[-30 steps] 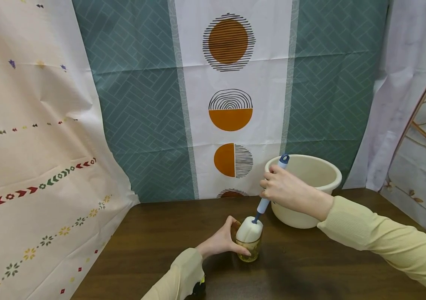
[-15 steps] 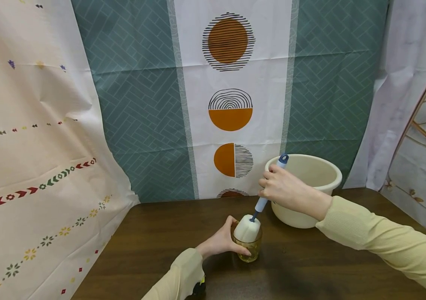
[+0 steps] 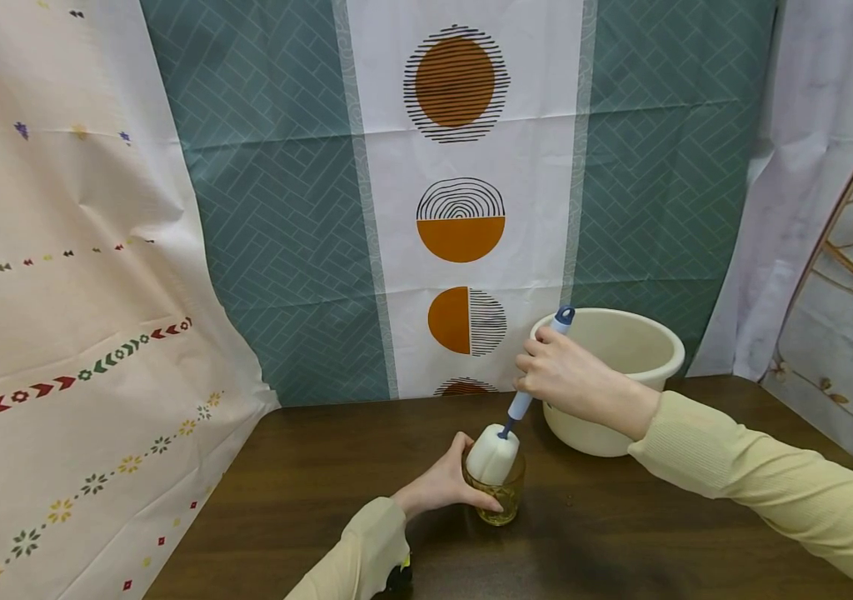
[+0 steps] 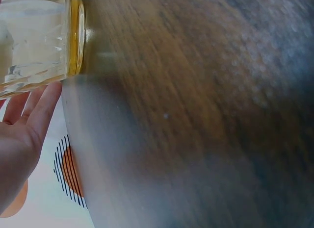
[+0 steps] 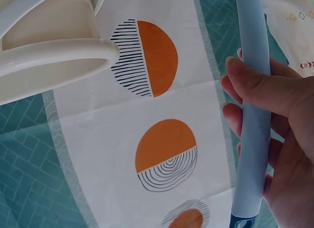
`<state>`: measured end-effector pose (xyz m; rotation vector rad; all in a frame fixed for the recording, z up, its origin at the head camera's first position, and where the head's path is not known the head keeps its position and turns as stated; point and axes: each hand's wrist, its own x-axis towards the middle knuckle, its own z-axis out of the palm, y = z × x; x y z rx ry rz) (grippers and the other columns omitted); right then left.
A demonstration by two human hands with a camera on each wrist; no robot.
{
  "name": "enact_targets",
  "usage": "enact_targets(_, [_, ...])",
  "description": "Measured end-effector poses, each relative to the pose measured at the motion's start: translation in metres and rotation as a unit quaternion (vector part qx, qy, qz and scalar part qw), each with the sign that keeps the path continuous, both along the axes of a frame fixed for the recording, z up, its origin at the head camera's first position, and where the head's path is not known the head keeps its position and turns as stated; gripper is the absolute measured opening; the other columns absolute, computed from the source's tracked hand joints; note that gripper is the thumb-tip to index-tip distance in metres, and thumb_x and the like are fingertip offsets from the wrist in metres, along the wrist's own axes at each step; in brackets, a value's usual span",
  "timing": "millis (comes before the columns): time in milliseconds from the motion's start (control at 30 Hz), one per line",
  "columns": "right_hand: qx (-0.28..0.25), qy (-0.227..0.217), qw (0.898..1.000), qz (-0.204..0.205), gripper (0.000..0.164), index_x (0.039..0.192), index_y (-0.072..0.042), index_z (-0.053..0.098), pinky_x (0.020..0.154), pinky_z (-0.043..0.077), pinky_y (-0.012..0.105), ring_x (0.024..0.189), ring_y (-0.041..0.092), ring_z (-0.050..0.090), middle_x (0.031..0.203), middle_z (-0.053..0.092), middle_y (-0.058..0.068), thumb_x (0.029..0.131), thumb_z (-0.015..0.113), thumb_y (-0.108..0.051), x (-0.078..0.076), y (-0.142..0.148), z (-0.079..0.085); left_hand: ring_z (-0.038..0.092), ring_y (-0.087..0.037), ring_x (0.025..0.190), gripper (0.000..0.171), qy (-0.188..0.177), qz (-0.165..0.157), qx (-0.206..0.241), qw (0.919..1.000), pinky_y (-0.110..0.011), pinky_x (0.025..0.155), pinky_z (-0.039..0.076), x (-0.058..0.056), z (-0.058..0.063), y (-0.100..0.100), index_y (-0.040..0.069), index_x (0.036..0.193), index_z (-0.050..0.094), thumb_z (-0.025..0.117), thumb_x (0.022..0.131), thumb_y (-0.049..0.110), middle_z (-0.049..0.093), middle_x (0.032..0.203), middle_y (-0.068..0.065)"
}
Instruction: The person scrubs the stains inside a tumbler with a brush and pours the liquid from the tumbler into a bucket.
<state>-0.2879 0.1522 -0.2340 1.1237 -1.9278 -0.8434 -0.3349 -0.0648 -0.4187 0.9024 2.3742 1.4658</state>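
An amber glass (image 3: pixel 503 503) stands upright on the brown table. My left hand (image 3: pixel 447 482) holds it from the left, thumb on the near side and fingers on the far side. In the left wrist view, fingertips touch the wall of the glass (image 4: pixel 37 39) close to its base. A bottle brush with a white sponge head (image 3: pixel 492 457) is tilted, with the lower part of its head inside the glass. My right hand (image 3: pixel 567 377) grips its light blue handle. Curled fingers and thumb wrap the handle (image 5: pixel 254 144) in the right wrist view.
A cream plastic basin (image 3: pixel 606 433) stands behind the right hand, near the table's back edge. A patterned curtain (image 3: pixel 464 275) hangs behind the brown table (image 3: pixel 306 492). A small dark object (image 3: pixel 398 578) shows by the left sleeve.
The right hand and brush have shifted slightly left. The sponge head leans toward the left side of the glass, leaving more of the right rim visible. The left hand and glass stay in place.
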Motion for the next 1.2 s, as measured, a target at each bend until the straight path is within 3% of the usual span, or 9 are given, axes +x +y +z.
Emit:
enact_targets(300, [-0.001, 0.002, 1.000, -0.022, 0.015, 0.074, -0.022, 0.069, 0.068, 0.036, 0.036, 0.069, 0.022, 0.049, 0.069, 0.055, 0.000, 0.064, 0.079, -0.017, -0.0006, 0.0019, 0.0000, 0.048, -0.014, 0.096, 0.066, 0.003, 0.004, -0.006, 1.0000, -0.034, 0.084, 0.035, 0.0005, 0.0003, 0.0009, 0.012, 0.106, 0.034, 0.083, 0.064, 0.025, 0.046, 0.105, 0.000])
enact_targets(500, [0.001, 0.010, 1.000, -0.026, 0.014, 0.073, -0.021, 0.069, 0.068, 0.035, 0.036, 0.069, 0.022, 0.049, 0.069, 0.056, 0.001, 0.065, 0.079, -0.018, -0.0001, 0.0020, 0.0009, 0.045, -0.018, 0.101, 0.066, 0.007, 0.011, -0.011, 0.9998, -0.038, 0.086, 0.033, 0.0012, 0.0000, 0.0009, 0.012, 0.106, 0.034, 0.083, 0.064, 0.026, 0.045, 0.106, 0.000])
enact_targets(733, [-0.003, 0.020, 1.000, -0.022, 0.012, 0.070, -0.020, 0.067, 0.067, 0.035, 0.036, 0.070, 0.023, 0.049, 0.067, 0.054, 0.001, 0.067, 0.078, -0.015, -0.0001, 0.0046, -0.0005, 0.044, -0.014, 0.103, 0.066, 0.019, 0.016, -0.018, 0.9995, -0.038, 0.088, 0.031, -0.0001, -0.0013, 0.0014, 0.014, 0.105, 0.034, 0.083, 0.063, 0.028, 0.046, 0.107, 0.002])
enact_targets(1200, [0.008, 0.018, 1.000, -0.023, 0.013, 0.072, -0.020, 0.069, 0.071, 0.036, 0.039, 0.069, 0.024, 0.052, 0.069, 0.058, 0.002, 0.066, 0.079, -0.014, 0.0011, 0.0070, 0.0012, 0.045, -0.014, 0.098, 0.065, 0.015, 0.013, -0.017, 0.9997, -0.035, 0.082, 0.035, 0.0002, -0.0013, 0.0009, 0.013, 0.105, 0.034, 0.083, 0.064, 0.027, 0.044, 0.105, -0.001])
